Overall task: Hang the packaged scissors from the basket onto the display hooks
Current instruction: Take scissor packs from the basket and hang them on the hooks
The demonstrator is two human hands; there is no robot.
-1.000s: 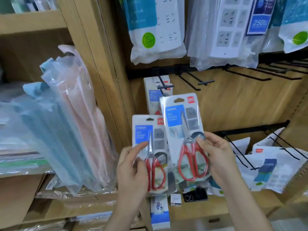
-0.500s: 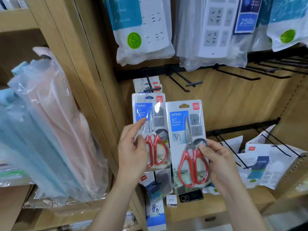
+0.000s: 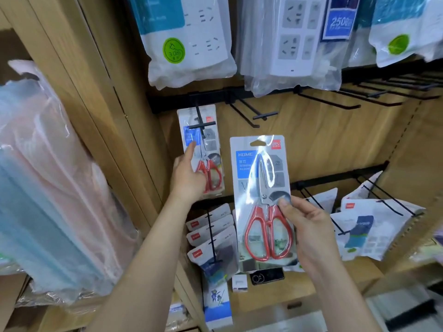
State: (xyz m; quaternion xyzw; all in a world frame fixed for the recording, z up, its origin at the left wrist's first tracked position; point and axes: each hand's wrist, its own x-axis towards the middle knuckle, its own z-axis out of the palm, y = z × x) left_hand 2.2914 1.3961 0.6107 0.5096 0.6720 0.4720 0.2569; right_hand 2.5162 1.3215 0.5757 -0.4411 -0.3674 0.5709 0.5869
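My left hand [image 3: 188, 174] holds a packaged pair of red-handled scissors [image 3: 208, 149] against the wooden back panel, its index finger stretched up along the card. That pack sits on the leftmost black display hook [image 3: 201, 123], whose crossbar shows in front of the card. My right hand [image 3: 309, 226] grips a second packaged pair of red-handled scissors [image 3: 261, 202] by its right edge, thumb on the front, held upright in front of the shelf below the hooks. The basket is out of view.
Bagged power strips [image 3: 189, 41] hang in the row above. Several bare black hooks [image 3: 259, 115] run to the right along the rail. Lower hooks carry white pouches [image 3: 374, 226]. Stacked plastic folders [image 3: 48, 176] fill the shelf on the left, past a wooden upright.
My left hand raised its scissors pack up and back onto the leftmost hook. My right hand kept its pack at about the same height, a little to the right.
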